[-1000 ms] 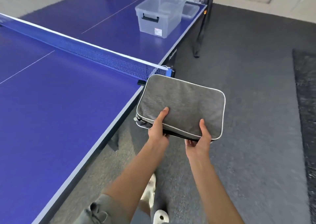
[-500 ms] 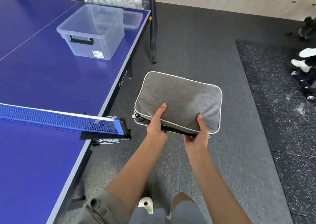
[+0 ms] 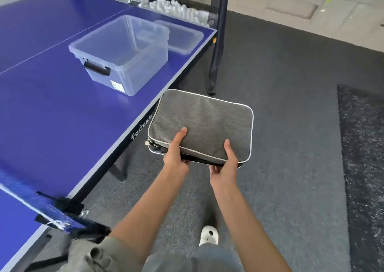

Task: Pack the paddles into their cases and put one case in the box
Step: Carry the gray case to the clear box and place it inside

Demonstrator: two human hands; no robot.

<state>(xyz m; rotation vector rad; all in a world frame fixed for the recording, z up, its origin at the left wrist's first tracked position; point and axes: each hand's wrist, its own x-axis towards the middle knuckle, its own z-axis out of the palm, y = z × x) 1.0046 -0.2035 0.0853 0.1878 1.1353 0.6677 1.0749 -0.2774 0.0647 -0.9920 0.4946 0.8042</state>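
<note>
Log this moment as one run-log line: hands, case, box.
left hand: gripping grey case | right hand: gripping same case | case: zipped, held level over floor beside table | clear box: open, on table, empty

Grey case (image 3: 203, 124) with white piping, blue table (image 3: 52, 109), clear box (image 3: 122, 53)

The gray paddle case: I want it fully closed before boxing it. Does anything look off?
The gray paddle case looks not fully shut: along its near edge, between the left hand and right hand, a dark gap shows.
</note>
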